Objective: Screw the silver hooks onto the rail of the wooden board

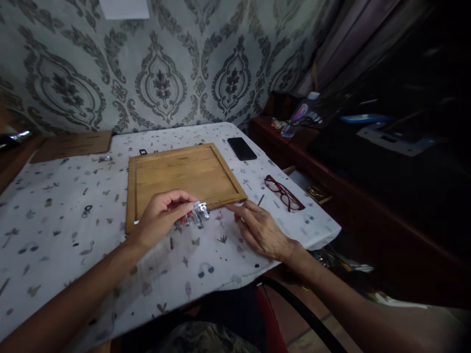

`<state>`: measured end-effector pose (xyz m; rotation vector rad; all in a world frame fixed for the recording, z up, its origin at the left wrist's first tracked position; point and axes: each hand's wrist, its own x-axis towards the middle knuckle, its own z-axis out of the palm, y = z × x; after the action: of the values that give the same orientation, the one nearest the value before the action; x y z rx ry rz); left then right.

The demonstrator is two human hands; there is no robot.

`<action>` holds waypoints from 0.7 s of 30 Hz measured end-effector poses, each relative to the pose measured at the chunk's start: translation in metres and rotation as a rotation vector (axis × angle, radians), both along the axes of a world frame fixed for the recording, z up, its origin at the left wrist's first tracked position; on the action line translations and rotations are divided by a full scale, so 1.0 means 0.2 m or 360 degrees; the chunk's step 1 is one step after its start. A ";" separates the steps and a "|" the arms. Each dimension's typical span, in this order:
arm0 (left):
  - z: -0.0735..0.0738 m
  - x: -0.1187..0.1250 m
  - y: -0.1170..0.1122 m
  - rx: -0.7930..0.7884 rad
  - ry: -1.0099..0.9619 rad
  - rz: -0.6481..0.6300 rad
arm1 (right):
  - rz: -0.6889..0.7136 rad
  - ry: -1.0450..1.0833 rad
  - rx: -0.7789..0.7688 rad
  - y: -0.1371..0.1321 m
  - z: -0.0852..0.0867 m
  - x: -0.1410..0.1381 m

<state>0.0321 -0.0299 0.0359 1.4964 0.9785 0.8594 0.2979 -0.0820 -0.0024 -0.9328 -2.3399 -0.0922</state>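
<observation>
My left hand (162, 215) pinches a shiny metal bracket (200, 214) with several prongs, just in front of the wooden panel's near edge. The panel (180, 171) is framed and lies flat on the table. At its near right corner is my right hand (261, 230), with the index finger stretched out against the edge and the other fingers loosely bent. I see nothing held in that hand, though its palm is hidden. Small dark marks show along the panel's near edge. A thin grey rod (261, 200) lies just behind the right hand.
On the patterned tablecloth (110, 274) are a black phone (242, 148), red-framed glasses (284, 192) and a piece of cardboard (73, 145). A dark red cabinet (331, 181) with a clear bottle (300, 115) stands to the right. A patterned wall (198, 59) bounds the table behind.
</observation>
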 end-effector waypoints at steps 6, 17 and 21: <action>-0.03 -0.01 0.05 -0.0074 0.0028 0.0069 | -0.0010 -0.0075 -0.0144 0.00 -0.09 0.10; -0.01 0.14 0.10 -0.0031 0.0117 -0.0048 | -0.0183 0.0503 -0.0341 -0.05 -0.07 -0.08; -0.03 0.19 0.11 -0.0018 0.0104 -0.0136 | -0.0299 0.1036 -0.0687 -0.06 -0.06 -0.24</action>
<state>0.0702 -0.0080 0.0299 1.5534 0.9586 0.7472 0.2497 -0.0948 -0.0143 -1.1700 -1.6851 0.5780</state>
